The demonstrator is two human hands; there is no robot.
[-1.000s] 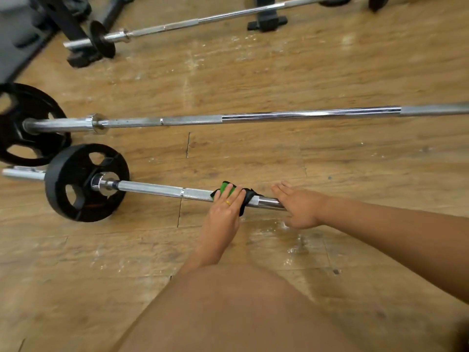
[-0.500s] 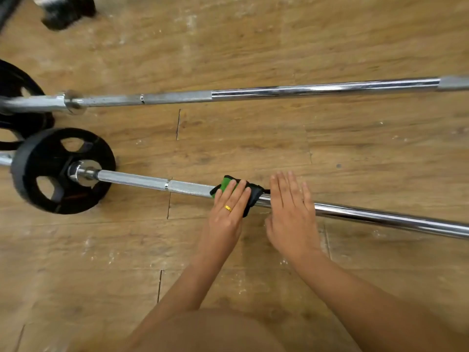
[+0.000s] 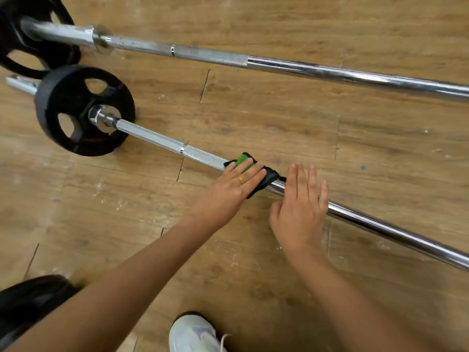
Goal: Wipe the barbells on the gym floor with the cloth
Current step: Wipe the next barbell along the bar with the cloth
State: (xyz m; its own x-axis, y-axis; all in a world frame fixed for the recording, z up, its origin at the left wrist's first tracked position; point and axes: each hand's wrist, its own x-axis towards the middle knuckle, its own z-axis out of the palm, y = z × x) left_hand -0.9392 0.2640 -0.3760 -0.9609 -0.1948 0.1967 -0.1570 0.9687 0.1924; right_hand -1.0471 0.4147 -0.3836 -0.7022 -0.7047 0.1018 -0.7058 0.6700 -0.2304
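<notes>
My left hand [image 3: 228,190], fingers straight, presses the one cloth [image 3: 243,160] onto the nearer barbell [image 3: 157,139], hiding most of the cloth. Just right of it, my right hand [image 3: 302,207] lies flat and loose across that bar. Beyond my fingertips lies the second barbell [image 3: 304,66]. Both barbells run out of view. Of the two plates, the farther plate [image 3: 15,59] is cut off.

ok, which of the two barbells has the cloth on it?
The nearer barbell: the left hand presses the cloth onto its shaft. The farther barbell lies untouched.
</notes>
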